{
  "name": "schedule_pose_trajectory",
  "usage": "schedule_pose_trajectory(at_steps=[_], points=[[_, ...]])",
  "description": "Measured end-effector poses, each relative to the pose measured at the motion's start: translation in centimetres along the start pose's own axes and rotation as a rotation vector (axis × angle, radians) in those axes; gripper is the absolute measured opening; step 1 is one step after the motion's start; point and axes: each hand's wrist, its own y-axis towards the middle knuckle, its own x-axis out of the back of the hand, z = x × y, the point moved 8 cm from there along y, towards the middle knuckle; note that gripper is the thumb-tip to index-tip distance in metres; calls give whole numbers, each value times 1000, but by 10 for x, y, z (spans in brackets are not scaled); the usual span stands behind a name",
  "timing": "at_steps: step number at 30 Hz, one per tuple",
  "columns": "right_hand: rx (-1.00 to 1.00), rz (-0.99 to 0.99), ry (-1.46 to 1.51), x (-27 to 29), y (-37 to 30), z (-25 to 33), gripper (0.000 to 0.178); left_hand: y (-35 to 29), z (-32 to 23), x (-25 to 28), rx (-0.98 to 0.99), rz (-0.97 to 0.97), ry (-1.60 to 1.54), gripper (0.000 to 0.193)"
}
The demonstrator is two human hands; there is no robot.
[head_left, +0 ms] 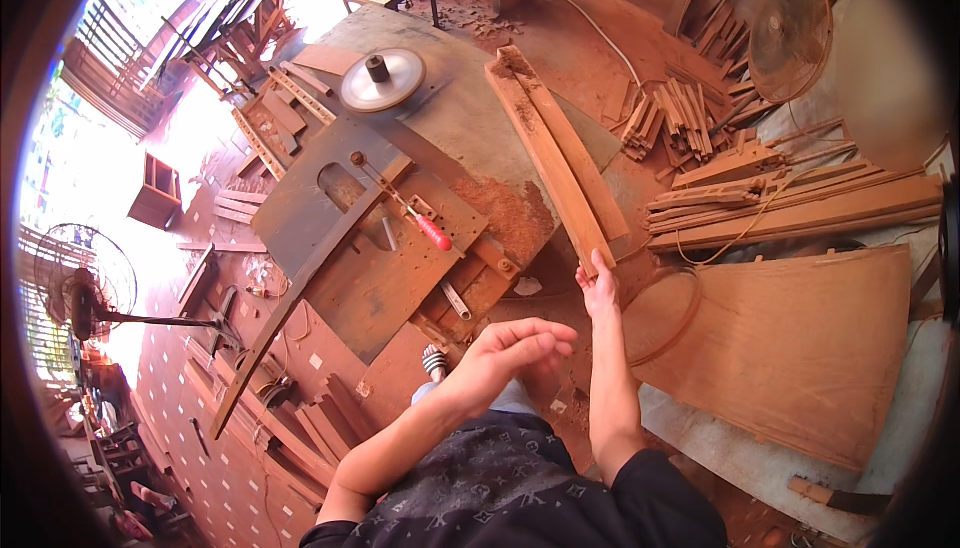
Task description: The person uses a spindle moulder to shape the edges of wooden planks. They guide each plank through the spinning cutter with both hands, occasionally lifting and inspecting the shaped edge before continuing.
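My right hand (601, 294) grips the near end of a long wooden plank (548, 163), thumb and fingers around its end. A second board (580, 153) lies along the plank's right side, and the pair slants away over the workbench (460, 78). My left hand (517, 348) is in front of my body with nothing in it, fingers stretched out and slightly bent. Beyond it, a wooden jig board (400, 268) on the bench carries a metal tool with a red handle (432, 232), and a long narrow wooden strip (310, 293) crosses it.
Farther back on the bench lies a round metal disc (362, 91) with a dark cylinder on it. Sawdust (505, 210) is heaped beside the jig. Stacked timber (790, 208) and a wide wooden panel (800, 348) are on the right. A standing fan (85, 303) is at left.
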Motion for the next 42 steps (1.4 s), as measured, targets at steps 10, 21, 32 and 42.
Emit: schedule_pose_trajectory(at_steps=[10, 21, 32, 42], points=[[904, -291, -951, 46, -217, 113, 64, 106, 98, 90, 246, -295, 219, 44], [292, -81, -366, 78, -290, 74, 47, 241, 149, 134, 132, -299, -564, 112], [-343, 133, 489, 134, -314, 16, 61, 231, 145, 59, 43, 56, -528, 63], [-589, 452, 816, 124, -339, 0, 73, 225, 105, 32, -93, 167, -780, 101]])
